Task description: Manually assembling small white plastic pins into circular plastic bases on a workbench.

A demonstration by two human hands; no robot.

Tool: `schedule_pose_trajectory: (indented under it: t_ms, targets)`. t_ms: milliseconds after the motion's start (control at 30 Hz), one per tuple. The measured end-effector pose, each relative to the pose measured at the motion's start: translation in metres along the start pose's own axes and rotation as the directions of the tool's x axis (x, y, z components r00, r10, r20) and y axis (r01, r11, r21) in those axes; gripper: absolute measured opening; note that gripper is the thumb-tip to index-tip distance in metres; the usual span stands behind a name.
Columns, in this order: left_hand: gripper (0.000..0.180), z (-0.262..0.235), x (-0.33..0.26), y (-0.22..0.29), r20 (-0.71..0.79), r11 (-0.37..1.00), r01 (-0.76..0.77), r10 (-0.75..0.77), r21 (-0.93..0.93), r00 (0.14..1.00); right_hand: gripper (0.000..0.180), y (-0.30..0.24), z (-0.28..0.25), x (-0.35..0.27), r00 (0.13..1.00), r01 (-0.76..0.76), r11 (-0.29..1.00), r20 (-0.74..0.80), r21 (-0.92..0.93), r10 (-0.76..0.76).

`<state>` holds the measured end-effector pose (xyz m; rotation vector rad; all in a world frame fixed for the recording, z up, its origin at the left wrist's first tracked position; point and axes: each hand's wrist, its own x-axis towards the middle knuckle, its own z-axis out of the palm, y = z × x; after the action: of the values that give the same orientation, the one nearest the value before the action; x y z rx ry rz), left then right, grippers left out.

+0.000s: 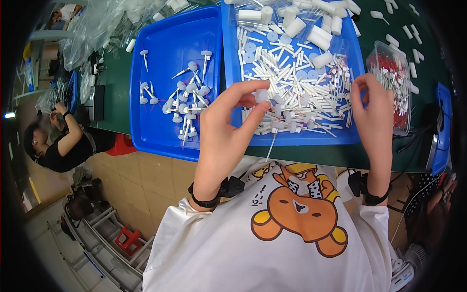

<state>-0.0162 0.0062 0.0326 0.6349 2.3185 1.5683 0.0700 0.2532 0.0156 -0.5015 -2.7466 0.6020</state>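
Observation:
My left hand (221, 124) is over the near left part of the right-hand blue tray (357, 132). Its thumb and index finger pinch a small translucent white plastic cap (261, 96). My right hand (372, 104) hangs above the right side of that tray, fingers bent downward and drawn together; whatever they hold, if anything, is too small to make out. Beneath both hands lie heaped short white tubes (279, 68), and pale round discs (272, 36) among them. A white-stemmed piece with a disc head (276, 127) lies at the tray's near edge, its thin stem pointing toward me.
The left blue tray (146, 121) holds several disc-headed pieces (187, 100) with thin red wires. A clear box (404, 124) of red and white thin parts stands at right. White cylinders (294, 27) fill the right tray's far end. A person in black (68, 143) works at far left.

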Motion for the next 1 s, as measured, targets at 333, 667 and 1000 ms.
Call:
schedule_pose_trajectory:
  t_ms: [333,667,1000]
  targets:
    - [0.034,0.005,-0.006,0.006,0.330,0.627,0.248,0.016,-0.739,0.944,0.020,-0.052,-0.045,-0.021,0.998,-0.015,0.516,0.041,0.857,-0.038]
    - [0.037,0.008,-0.008,0.015,0.348,0.601,0.295,-0.030,-0.743,0.937,0.017,-0.048,-0.038,-0.025,0.961,0.219,0.567,-0.075,0.794,-0.266]
    - [0.035,0.011,-0.009,0.012,0.297,0.693,0.208,0.008,-0.690,0.955,0.021,-0.047,-0.045,-0.019,0.881,0.398,0.577,-0.121,0.713,-0.458]
